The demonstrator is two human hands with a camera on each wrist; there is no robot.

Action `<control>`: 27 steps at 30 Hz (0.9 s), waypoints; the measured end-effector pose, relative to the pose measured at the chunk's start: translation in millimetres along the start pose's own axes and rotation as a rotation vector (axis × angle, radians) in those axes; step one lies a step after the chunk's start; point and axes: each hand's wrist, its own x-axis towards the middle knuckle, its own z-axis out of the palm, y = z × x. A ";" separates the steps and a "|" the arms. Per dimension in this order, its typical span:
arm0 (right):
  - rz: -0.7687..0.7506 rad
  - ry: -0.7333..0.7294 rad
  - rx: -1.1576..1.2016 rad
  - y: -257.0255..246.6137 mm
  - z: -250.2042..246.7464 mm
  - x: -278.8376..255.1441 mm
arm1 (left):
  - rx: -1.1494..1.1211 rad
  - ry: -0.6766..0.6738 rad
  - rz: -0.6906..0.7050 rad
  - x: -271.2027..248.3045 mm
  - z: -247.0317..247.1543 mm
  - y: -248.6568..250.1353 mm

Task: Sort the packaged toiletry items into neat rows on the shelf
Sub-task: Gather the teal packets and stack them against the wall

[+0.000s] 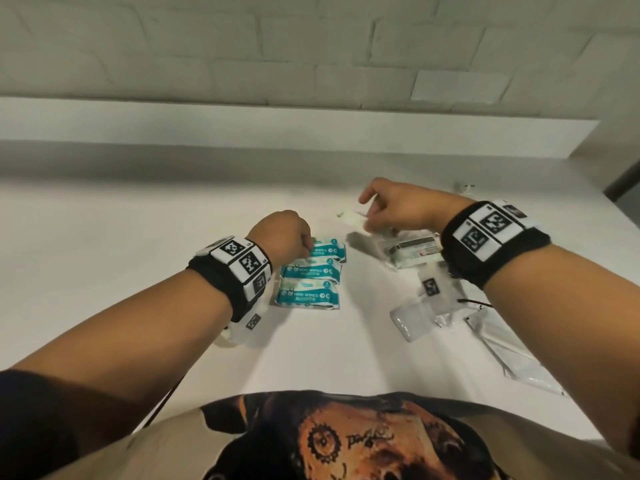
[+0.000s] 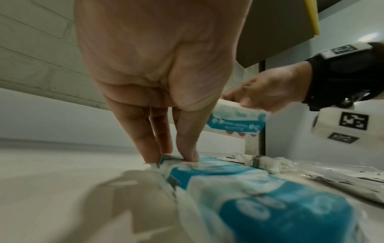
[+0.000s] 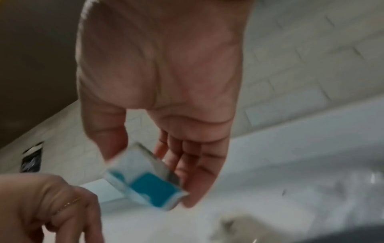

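From the head camera we see three mini wipes packs (image 1: 309, 274) in a near-to-far column on the white shelf (image 1: 138, 237), our left hand (image 1: 284, 237) at the far pack's left end, loose clear packets (image 1: 415, 320) to the right. Our left wrist camera shows left fingertips (image 2: 188, 154) pinching that pack's end flap. Our right wrist camera shows our right hand (image 3: 166, 98) holding a fourth wipes pack (image 3: 145, 182) in the air.

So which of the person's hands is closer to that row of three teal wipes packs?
Left. The left hand pinches the far pack of the row of wipes packs. The right hand is off to the right of it, holding another wipes pack above the shelf.
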 end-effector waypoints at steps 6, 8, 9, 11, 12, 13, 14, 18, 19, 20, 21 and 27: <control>0.263 -0.177 0.532 -19.5 28.7 29.6 | 0.005 0.009 0.009 -1.7 -0.5 1.9; 0.314 -0.192 0.563 -16.0 29.9 38.7 | -0.009 0.011 0.008 -1.3 -0.8 0.8; 0.301 -0.218 0.529 -14.7 29.5 43.3 | -0.016 0.010 0.006 -1.3 -1.0 -0.2; 0.239 -0.229 0.420 -13.7 27.0 49.2 | -0.016 0.006 0.011 -1.0 -1.2 -0.3; 0.207 -0.189 0.371 -14.8 26.7 54.1 | -0.018 0.004 0.009 -0.4 -1.3 -1.4; 0.175 -0.121 0.332 -16.2 26.2 57.8 | -0.024 0.006 0.006 -0.5 -1.2 -1.7; 0.145 -0.048 0.301 -18.5 26.8 62.7 | -0.033 0.010 0.000 0.0 -0.8 -2.6; 0.059 0.028 0.117 -28.4 40.6 77.3 | -0.033 0.048 -0.017 0.2 2.9 -6.0; 0.036 0.009 0.001 -30.5 43.7 78.9 | -0.035 0.049 -0.026 0.6 2.8 -6.4; 0.009 -0.015 -0.128 -31.4 46.5 80.2 | -0.040 0.048 -0.033 1.2 2.5 -6.9; -0.013 -0.027 -0.233 -32.2 46.7 79.9 | -0.039 0.049 -0.029 1.8 1.6 -7.2; -0.098 0.031 -0.324 -11.0 -3.0 44.6 | 0.046 0.000 0.087 10.0 -3.8 1.0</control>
